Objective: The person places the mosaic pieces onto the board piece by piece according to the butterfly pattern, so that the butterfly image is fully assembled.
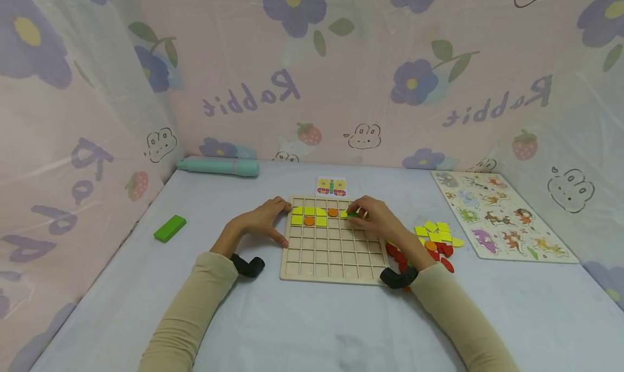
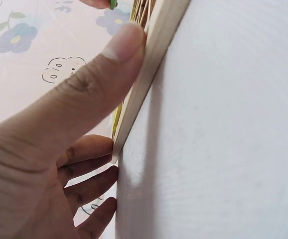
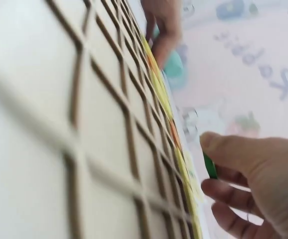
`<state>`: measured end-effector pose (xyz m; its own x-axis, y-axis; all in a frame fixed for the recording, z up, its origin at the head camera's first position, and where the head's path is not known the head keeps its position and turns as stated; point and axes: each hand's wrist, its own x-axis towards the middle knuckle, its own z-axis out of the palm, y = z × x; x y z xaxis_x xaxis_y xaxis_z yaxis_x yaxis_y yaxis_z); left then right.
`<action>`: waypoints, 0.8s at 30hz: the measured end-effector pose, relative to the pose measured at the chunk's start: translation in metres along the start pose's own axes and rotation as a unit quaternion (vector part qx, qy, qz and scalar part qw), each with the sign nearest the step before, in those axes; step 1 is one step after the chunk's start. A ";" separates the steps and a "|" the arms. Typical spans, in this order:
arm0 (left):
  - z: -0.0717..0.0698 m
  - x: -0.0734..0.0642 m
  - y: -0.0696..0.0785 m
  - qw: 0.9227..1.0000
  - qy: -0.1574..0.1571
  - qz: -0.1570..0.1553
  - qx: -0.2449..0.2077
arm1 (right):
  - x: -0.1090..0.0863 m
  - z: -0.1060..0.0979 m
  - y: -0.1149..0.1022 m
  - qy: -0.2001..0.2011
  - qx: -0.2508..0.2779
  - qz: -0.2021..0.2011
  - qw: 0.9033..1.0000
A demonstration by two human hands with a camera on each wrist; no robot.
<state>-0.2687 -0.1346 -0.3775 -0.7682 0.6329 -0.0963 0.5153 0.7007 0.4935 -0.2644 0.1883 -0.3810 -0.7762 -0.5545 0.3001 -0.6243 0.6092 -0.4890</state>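
A wooden grid board (image 1: 336, 258) lies flat in front of me in the head view. Yellow tiles (image 1: 297, 221) and two orange discs (image 1: 332, 213) fill cells along its far rows. My left hand (image 1: 260, 220) touches the board's left edge; in the left wrist view its thumb (image 2: 99, 72) lies against the rim, fingers extended farther along. Over the far right part of the board, my right hand (image 1: 377, 219) pinches a thin green tile (image 3: 210, 167) between thumb and fingers. The right wrist view shows that tile apart from the board; its full shape is hidden by the fingers.
Loose yellow tiles (image 1: 434, 235) and red tiles (image 1: 446, 265) lie right of the board, partly behind my right forearm. A butterfly picture card (image 1: 331, 187) sits beyond the board. An animal puzzle (image 1: 502, 220), a green block (image 1: 170, 228) and a teal cylinder (image 1: 219, 167) lie farther out.
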 end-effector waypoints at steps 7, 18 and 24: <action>-0.001 0.000 0.001 1.000 0.001 0.000 -0.012 | 0.016 0.023 -0.017 -0.035 -0.001 -0.039 0.999; -0.001 0.001 0.001 1.000 0.001 0.000 -0.011 | 0.020 0.029 -0.016 -0.028 -0.021 -0.014 0.999; 0.000 0.000 -0.001 1.000 0.002 -0.005 -0.008 | 0.019 0.028 -0.012 -0.038 0.007 -0.017 0.999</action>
<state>-0.2690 -0.1353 -0.3779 -0.7755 0.6237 -0.0974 0.5008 0.7018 0.5066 -0.2696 0.1544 -0.3924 -0.7454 -0.6162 0.2545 -0.6485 0.5818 -0.4908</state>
